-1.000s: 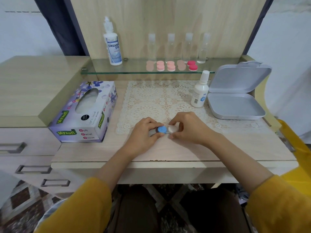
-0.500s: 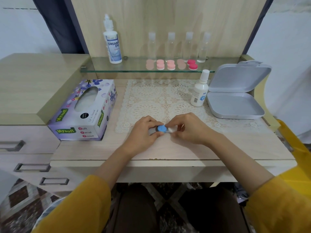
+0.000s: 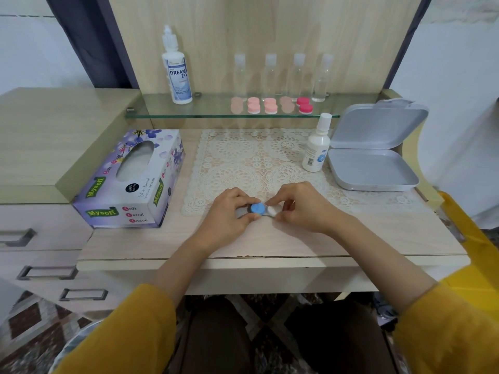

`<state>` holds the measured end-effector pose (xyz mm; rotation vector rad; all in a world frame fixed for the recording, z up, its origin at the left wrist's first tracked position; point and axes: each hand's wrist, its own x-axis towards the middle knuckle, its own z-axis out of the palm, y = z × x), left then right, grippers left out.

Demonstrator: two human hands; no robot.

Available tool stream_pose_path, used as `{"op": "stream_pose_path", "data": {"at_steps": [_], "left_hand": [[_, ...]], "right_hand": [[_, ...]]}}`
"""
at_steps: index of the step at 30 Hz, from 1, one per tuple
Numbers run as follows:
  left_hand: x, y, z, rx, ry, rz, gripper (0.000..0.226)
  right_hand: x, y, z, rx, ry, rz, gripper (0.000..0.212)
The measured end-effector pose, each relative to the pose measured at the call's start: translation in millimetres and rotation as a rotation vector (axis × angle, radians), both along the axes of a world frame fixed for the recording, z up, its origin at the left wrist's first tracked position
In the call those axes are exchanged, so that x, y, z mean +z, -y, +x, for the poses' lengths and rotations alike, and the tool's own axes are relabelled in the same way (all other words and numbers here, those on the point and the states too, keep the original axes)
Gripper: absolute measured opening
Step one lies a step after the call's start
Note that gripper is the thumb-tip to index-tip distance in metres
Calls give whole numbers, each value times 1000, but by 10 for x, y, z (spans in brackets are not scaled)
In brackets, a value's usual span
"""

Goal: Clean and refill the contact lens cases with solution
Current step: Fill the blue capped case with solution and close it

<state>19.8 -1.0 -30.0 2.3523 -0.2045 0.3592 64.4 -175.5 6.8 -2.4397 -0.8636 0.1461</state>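
Note:
A contact lens case lies on the desk at the lace mat's near edge, with a blue cap (image 3: 257, 208) and a white cap (image 3: 271, 211). My left hand (image 3: 229, 215) grips the blue-capped end between thumb and fingers. My right hand (image 3: 299, 206) pinches the white-capped end; most of that cap is hidden by my fingers. A small white solution bottle (image 3: 316, 147) stands upright on the mat to the right. A tall solution bottle (image 3: 176, 74) stands on the glass shelf (image 3: 216, 112). Several pink and red lens cases (image 3: 270, 105) sit in a row on that shelf.
A tissue box (image 3: 129, 182) lies at the left of the desk. An open grey case (image 3: 372, 157) sits at the right with its lid up. Several clear small bottles (image 3: 283, 76) stand at the back of the shelf. Drawers are at lower left.
My hands stay on the lens case. The fingers of my right hand have closed further over the white cap, and the case has barely shifted.

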Motion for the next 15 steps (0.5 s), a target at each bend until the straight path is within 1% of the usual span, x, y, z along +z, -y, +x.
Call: {"op": "stream_pose_path", "data": {"at_steps": [3, 8, 11, 15], "left_hand": [[4, 5, -8, 2, -4, -7, 28], [12, 8, -19, 8, -9, -13, 28], [19, 14, -21, 6, -15, -19, 28], [18, 13, -21, 10, -8, -34, 28]], "right_hand": [[-4, -56, 7, -39, 67, -62, 20], [-42, -92, 27, -80, 120, -97, 35], [-37, -66, 0, -97, 143, -67, 38], [-43, 5, -13, -55, 92, 38, 37]]}}
